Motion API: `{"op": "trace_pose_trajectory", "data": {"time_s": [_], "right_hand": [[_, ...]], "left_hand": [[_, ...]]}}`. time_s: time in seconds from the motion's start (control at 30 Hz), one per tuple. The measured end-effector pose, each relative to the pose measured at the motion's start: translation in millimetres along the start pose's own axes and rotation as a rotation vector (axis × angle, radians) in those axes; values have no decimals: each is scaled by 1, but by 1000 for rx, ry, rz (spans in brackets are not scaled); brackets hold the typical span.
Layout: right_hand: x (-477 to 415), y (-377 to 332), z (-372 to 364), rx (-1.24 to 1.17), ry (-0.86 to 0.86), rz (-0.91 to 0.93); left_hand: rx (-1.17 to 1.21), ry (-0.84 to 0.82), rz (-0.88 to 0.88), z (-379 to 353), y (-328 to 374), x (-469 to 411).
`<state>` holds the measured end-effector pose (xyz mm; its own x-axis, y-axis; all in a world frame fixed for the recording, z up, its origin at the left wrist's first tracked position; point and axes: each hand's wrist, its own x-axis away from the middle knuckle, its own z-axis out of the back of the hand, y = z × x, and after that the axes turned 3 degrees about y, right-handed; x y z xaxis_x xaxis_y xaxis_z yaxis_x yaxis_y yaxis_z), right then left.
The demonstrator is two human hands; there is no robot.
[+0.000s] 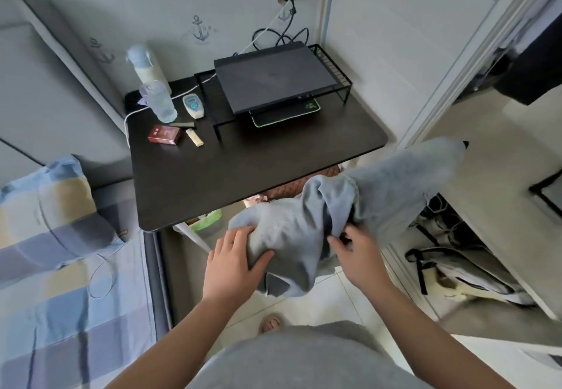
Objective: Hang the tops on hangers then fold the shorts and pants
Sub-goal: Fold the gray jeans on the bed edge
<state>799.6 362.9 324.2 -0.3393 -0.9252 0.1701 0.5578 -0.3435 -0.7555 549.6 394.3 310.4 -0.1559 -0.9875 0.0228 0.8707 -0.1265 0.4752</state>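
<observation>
A light grey garment [349,206] hangs bunched in the air between the dark table and the wardrobe, one long part stretching up and right. My left hand [234,258] grips its lower left fold, thumb curled over the cloth. My right hand [354,247] pinches an edge of the cloth near a dark inner part. No hanger shows.
The dark table [243,169] carries a laptop on a wire stand [273,81], two bottles [158,102], a red box and a lighter. A bed with a checked sheet [60,282] lies left. The open wardrobe [486,236] holds a bag at right.
</observation>
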Motion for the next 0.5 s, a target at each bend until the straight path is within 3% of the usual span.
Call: {"op": "trace_pose_trajectory", "data": {"time_s": [0.1, 0.23, 0.5], "right_hand": [[5, 2, -1, -64, 26, -51], [28, 1, 4, -177, -42, -92], [78, -15, 41, -308, 15, 1]], "left_hand": [[118, -23, 175, -4, -2, 12], [615, -50, 506, -10, -1, 27], [980, -122, 685, -15, 18, 67]]}}
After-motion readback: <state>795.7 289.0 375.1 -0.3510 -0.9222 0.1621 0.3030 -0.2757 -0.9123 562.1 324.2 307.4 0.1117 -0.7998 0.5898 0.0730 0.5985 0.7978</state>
